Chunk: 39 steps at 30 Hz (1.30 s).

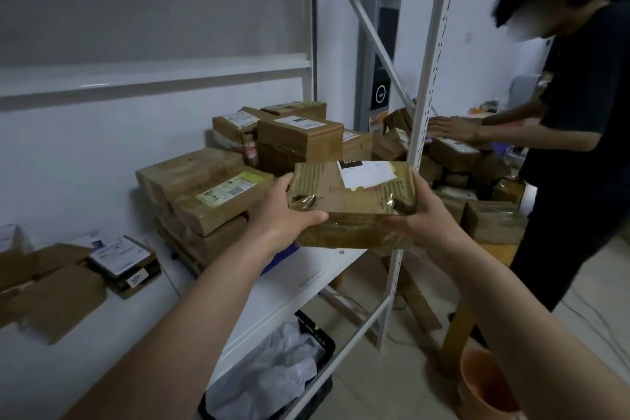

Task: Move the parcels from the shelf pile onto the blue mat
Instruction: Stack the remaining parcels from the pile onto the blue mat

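I hold a brown taped parcel (351, 198) with a white label in the air over the shelf's front right corner. My left hand (283, 211) grips its left end, thumb on top. My right hand (422, 215) grips its right end. Behind it, a stack of cardboard parcels (218, 187) sits on the white shelf (306, 269). A sliver of the blue mat (284, 254) shows under that stack, just below my left wrist. More parcels (300, 136) are piled further back.
Flat parcels (119, 256) lie at the shelf's left. A white upright post (426, 106) stands right of the held parcel. A person in a dark shirt (579, 119) sorts parcels on a table beyond it. A black crate (317, 337) and an orange bucket (484, 385) stand on the floor.
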Each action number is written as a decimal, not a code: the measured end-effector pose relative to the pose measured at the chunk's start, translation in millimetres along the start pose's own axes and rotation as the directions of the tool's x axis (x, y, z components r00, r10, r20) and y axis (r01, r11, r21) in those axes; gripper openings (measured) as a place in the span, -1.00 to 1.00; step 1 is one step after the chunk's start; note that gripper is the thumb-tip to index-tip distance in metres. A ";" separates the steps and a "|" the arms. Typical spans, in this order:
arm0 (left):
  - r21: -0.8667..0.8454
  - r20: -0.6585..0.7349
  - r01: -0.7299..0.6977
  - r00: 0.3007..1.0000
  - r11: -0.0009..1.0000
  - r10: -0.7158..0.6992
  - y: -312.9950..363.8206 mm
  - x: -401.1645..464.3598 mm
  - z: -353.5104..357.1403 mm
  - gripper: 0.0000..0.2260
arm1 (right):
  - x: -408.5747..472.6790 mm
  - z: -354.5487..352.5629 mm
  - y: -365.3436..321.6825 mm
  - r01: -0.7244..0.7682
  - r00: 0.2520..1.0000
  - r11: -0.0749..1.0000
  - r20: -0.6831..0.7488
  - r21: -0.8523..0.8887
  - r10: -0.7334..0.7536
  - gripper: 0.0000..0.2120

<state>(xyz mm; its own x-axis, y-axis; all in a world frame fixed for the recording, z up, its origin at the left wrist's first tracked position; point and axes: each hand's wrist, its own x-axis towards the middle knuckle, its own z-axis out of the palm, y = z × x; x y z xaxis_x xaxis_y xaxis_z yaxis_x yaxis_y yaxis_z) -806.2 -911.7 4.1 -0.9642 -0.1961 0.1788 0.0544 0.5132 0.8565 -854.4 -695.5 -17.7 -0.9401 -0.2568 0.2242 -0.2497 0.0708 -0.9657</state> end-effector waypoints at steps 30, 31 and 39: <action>-0.028 -0.041 -0.185 0.982 0.982 0.184 45.2 337.3 66.7 -0.25 | 337.7 -98.1 32.6 0.305 0.926 0.940 -0.182 -0.151 -0.329 -0.20; 0.003 -0.054 -0.184 0.981 0.983 0.184 45.2 343.8 65.6 -0.29 | 348.3 -96.2 33.9 0.302 0.931 0.943 -0.171 -0.138 -0.323 -0.21; 0.263 -0.198 -0.043 0.975 0.964 0.097 35.7 381.2 63.6 -0.55 | 441.2 -75.6 61.9 0.171 0.984 0.985 0.049 -0.017 -0.170 -0.29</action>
<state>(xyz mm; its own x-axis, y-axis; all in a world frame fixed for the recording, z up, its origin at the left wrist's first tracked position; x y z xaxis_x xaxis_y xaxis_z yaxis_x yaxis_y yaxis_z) -1188.3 -915.0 72.0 -0.8839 -0.3064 0.3532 0.0255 0.7227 0.6907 -1302.1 -731.6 31.3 -0.8716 -0.3117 0.3785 -0.4105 0.0419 -0.9109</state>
